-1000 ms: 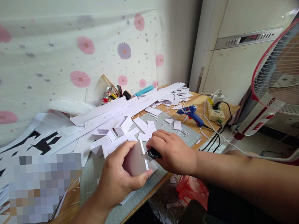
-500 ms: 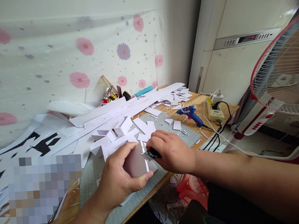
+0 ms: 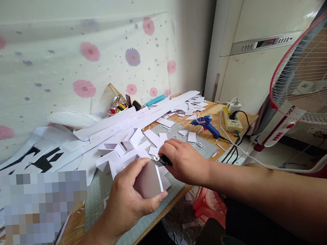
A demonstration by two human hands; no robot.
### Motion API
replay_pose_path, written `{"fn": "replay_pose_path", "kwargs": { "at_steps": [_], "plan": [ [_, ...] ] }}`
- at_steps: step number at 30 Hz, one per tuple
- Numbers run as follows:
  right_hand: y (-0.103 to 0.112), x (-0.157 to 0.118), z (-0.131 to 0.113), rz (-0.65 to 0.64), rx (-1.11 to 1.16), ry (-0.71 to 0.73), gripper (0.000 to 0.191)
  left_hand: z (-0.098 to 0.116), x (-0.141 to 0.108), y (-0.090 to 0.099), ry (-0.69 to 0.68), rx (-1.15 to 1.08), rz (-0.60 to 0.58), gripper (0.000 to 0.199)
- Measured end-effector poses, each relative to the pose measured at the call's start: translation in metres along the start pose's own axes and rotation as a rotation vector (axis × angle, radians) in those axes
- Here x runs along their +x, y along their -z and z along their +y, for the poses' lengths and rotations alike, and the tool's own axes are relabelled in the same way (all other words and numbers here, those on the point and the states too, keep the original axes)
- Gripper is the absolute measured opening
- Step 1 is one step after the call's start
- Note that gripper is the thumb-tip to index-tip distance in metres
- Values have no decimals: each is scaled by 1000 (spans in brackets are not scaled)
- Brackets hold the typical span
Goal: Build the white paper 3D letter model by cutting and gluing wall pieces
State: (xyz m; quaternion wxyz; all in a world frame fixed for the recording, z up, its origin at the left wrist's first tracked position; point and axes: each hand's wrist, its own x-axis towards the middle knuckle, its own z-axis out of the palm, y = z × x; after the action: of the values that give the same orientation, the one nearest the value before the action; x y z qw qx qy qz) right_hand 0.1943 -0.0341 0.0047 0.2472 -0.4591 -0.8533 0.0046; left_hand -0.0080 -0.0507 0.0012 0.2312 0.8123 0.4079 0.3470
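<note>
My left hand [image 3: 134, 192] grips a white board piece [image 3: 149, 179] between thumb and fingers, holding it upright over the green cutting mat [image 3: 97, 195]. My right hand [image 3: 182, 160] is closed around a black-handled cutter [image 3: 165, 160] at the far top end of the board's edge. A small curled white shaving [image 3: 156, 158] shows by the cutter's tip. Just beyond my left hand, folded white board pieces [image 3: 134, 139] lie on the mat.
A blue glue gun [image 3: 208, 125] and a power strip [image 3: 232, 122] with cables sit on the right of the wooden table [image 3: 214, 110]. Long white strips and scraps cover the back and left. A fan [image 3: 304, 69] stands at the right.
My right hand and the cutter have moved up along the board's edge, away from me. A curled shaving now shows at the cutter's tip. The view has shifted slightly.
</note>
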Motion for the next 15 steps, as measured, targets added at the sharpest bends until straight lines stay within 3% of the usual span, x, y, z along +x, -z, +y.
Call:
{"fn": "replay_pose_path", "kwargs": {
  "at_steps": [3,6,9,13,15],
  "plan": [
    [2,8,9,-31,30,-197,9,8,1,1,-76,20,-73,47],
    [2,17,29,-90,29,-378,19,8,5,1,-97,142,-58,46],
    [-2,24,54,-206,10,-434,21,-1,11,1,-39,272,-19,47],
    [-16,28,84,-310,-33,-457,18,-12,14,3,35,324,-77,79],
    [-24,29,93,-328,-50,-457,23,-13,15,4,49,333,-111,83]
  ]
}}
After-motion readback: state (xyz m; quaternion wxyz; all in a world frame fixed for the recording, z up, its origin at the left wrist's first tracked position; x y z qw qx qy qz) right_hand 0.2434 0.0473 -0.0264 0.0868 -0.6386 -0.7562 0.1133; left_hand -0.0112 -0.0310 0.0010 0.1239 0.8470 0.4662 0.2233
